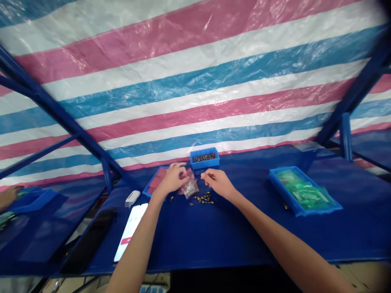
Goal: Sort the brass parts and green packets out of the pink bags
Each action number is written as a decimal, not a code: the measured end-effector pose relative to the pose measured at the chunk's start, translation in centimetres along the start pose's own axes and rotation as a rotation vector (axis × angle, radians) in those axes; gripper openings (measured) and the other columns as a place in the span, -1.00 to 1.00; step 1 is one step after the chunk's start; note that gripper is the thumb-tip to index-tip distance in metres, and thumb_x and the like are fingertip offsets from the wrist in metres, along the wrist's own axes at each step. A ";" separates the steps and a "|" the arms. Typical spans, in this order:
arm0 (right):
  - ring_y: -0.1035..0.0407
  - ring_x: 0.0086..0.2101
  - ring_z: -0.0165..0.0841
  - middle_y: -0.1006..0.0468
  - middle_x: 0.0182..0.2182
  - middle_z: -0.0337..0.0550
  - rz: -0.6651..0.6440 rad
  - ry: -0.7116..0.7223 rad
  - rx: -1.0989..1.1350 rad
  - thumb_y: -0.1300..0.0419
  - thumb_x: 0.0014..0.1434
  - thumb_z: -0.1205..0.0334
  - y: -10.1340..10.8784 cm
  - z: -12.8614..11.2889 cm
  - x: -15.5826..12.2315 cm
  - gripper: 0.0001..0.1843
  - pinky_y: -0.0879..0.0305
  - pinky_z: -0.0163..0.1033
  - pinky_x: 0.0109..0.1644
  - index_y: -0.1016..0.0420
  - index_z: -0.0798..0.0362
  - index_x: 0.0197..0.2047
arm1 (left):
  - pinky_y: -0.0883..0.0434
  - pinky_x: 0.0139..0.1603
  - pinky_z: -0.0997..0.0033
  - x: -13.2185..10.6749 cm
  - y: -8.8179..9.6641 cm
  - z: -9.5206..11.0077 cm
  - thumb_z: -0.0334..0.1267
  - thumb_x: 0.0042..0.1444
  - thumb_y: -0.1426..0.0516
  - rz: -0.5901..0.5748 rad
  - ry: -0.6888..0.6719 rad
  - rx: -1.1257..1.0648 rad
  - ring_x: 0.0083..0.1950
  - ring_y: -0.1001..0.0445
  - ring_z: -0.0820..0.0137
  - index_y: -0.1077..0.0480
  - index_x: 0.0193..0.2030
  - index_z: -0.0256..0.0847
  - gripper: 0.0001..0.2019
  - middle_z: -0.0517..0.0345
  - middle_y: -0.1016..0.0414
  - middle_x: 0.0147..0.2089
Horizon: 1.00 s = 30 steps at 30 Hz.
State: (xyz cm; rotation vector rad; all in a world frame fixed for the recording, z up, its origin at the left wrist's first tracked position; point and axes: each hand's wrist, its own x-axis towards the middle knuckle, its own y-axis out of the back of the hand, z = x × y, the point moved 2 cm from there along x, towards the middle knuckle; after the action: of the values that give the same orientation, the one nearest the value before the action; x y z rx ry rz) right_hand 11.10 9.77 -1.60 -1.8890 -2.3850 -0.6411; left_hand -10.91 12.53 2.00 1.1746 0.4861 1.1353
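My left hand [174, 178] is over the upper left edge of a clear and pink plastic bag [190, 188] that has small silvery pieces in it. Its fingers are curved, with a gap between forefinger and thumb; whether it touches the bag I cannot tell. To the right of the bag, my right hand [217, 182] is closed in a pinch, and anything between its fingertips is too small to name. Loose brass-coloured fittings [205, 198] lie on the blue table [214, 236] below the hands. Behind the hands stands a blue bin [205, 164] of similar small dark and brassy pieces.
A blue tray [147, 191] with pink sheets or bags is partly behind my left hand. At right, another blue tray [301, 212] holds green packets [305, 189]. A lit phone [130, 232] and a white case [132, 198] lie left. Another person's hand [10, 197] shows far left.
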 end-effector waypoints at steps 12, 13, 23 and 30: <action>-0.40 -0.31 -0.36 -0.55 -0.20 -0.14 0.029 -0.066 0.222 -0.29 0.11 -0.03 -0.2 -0.5 0.1 -0.59 -0.34 -0.23 -0.18 -0.49 0.04 -0.05 | -0.33 -0.34 0.53 0.6 -0.2 2.2 -0.09 0.02 -0.31 0.173 0.171 -0.993 -0.38 -0.43 0.48 -0.37 -0.29 -0.22 -0.71 0.21 -0.48 -0.35; -0.40 -0.35 -0.36 -0.55 -0.31 -0.18 -0.032 -0.101 0.265 -0.26 0.13 -0.03 -0.2 -0.5 0.1 -0.64 -0.33 -0.24 -0.21 -0.51 0.07 -0.13 | -0.34 -0.35 0.53 0.7 -0.8 2.5 -0.11 0.00 -0.33 0.180 0.180 -1.043 -0.38 -0.44 0.48 -0.38 -0.21 -0.21 -0.68 0.20 -0.50 -0.32; -0.26 0.12 -0.13 -0.52 0.03 -0.17 0.296 0.251 -0.156 -0.23 0.10 0.35 2.3 -1.4 0.3 -0.87 -0.06 0.07 0.24 -0.57 -0.06 -0.39 | -0.31 0.20 0.16 -0.3 -1.7 2.5 -0.29 0.02 -0.28 0.209 -0.069 -0.675 0.04 -0.46 0.22 -0.50 -0.44 -0.18 -0.93 0.05 -0.53 -0.14; -0.41 -0.43 -0.32 -0.53 -0.43 -0.27 0.181 -0.109 0.355 -0.31 0.08 0.01 1.4 -0.7 0.4 -0.52 -0.33 -0.23 -0.33 -0.37 -0.08 0.04 | -0.40 -0.30 0.44 -0.5 -3.9 3.4 -0.03 -0.02 -0.34 0.160 0.275 -1.005 -0.33 -0.49 0.38 -0.52 -0.15 -0.25 -0.62 0.12 -0.57 -0.31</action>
State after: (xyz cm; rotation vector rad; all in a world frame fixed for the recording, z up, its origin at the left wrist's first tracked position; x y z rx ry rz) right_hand 12.11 10.18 -0.41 -1.9858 -2.1680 -0.0959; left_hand -6.68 10.66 -0.35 0.1815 -0.0172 1.4298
